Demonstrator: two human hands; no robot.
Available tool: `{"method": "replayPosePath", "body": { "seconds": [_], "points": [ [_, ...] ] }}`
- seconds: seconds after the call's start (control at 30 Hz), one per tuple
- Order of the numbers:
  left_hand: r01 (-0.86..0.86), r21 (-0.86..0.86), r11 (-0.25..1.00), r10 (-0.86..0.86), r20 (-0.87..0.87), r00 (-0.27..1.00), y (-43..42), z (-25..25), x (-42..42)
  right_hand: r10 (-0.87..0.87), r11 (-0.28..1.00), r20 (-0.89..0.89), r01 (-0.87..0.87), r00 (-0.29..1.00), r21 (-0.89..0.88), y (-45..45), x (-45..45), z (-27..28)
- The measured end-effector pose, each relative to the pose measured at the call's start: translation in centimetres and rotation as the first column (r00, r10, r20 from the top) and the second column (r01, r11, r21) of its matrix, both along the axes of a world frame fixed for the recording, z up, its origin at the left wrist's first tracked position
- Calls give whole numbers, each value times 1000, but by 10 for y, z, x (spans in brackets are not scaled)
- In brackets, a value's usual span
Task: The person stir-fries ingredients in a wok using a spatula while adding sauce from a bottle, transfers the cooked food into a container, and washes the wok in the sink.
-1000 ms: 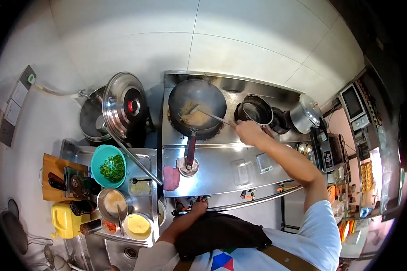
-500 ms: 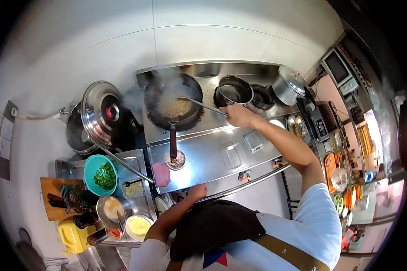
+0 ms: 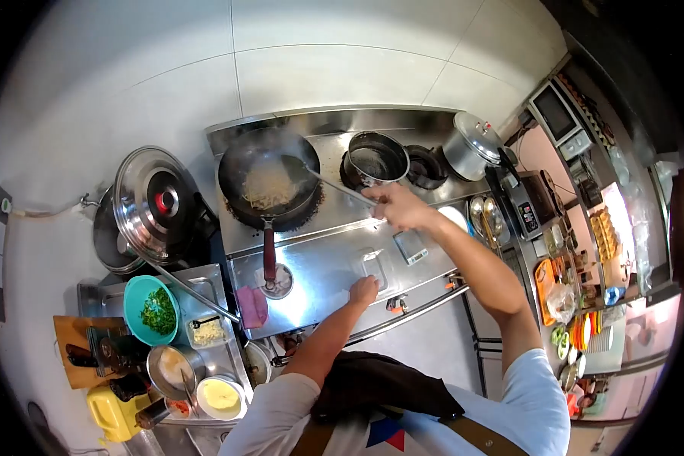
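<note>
A dark wok (image 3: 239, 178) with light food (image 3: 269, 188) in it sits on the left burner, steam rising. My right hand (image 3: 403, 207) holds the long metal handle of a ladle (image 3: 340, 188), whose head is at the wok's right inner side. Over the steel counter (image 3: 319, 285), my left hand (image 3: 364, 290) is closed beside a clear tray (image 3: 374, 264); whether it holds anything is too small to tell. The wok's brown handle (image 3: 270, 254) points toward me, above a small bowl (image 3: 280, 283). A pink cloth (image 3: 251, 307) lies left of the bowl.
An empty-looking black pot (image 3: 378, 158) and a lidded silver pot (image 3: 470, 148) stand right of the wok. Left are a large lid (image 3: 154, 205), a teal bowl of greens (image 3: 132, 310), a yellow container (image 3: 111, 414) and a pale-yellow bowl (image 3: 234, 411). A scale (image 3: 410, 247) lies on the counter.
My left hand has moved from the counter's front edge up and right over the counter. The ladle head has shifted to the wok's right side. The view has swung right.
</note>
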State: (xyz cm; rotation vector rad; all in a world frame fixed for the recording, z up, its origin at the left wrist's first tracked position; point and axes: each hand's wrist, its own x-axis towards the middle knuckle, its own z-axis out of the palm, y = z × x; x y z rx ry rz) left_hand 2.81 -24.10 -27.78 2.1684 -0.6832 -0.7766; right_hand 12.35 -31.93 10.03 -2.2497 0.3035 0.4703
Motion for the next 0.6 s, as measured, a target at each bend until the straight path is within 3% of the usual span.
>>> {"method": "replayPosePath", "body": {
  "seconds": [0.2, 0.27, 0.33, 0.4, 0.47, 0.53, 0.6],
  "points": [
    [-56, 57, 997, 54, 37, 998, 47, 19, 16, -42, 993, -38, 46, 998, 106, -29, 64, -2],
    [-97, 102, 990, 95, 27, 995, 67, 42, 15, 71, 994, -144, -57, 987, 98, -47, 106, -8],
    [-149, 85, 985, 140, 99, 985, 89, 67, 16, 264, 955, -152, -280, 952, -95, -37, 130, 12],
    [-267, -3, 964, 266, 120, 957, 117, 97, 20, 221, 957, -255, -260, 941, -128, -27, 147, 34],
    [-447, -161, 880, 462, 65, 885, 153, 130, 32, 249, 931, -368, -326, 896, -163, -24, 163, 45],
    [-628, -373, 683, 701, 94, 707, 188, 156, 46, 274, 885, -411, -395, 870, -246, -10, 163, 64],
    [-729, -396, 558, 819, 120, 561, 214, 182, 64, 312, 861, -486, -459, 817, -217, -7, 176, 58]
  ]
}}
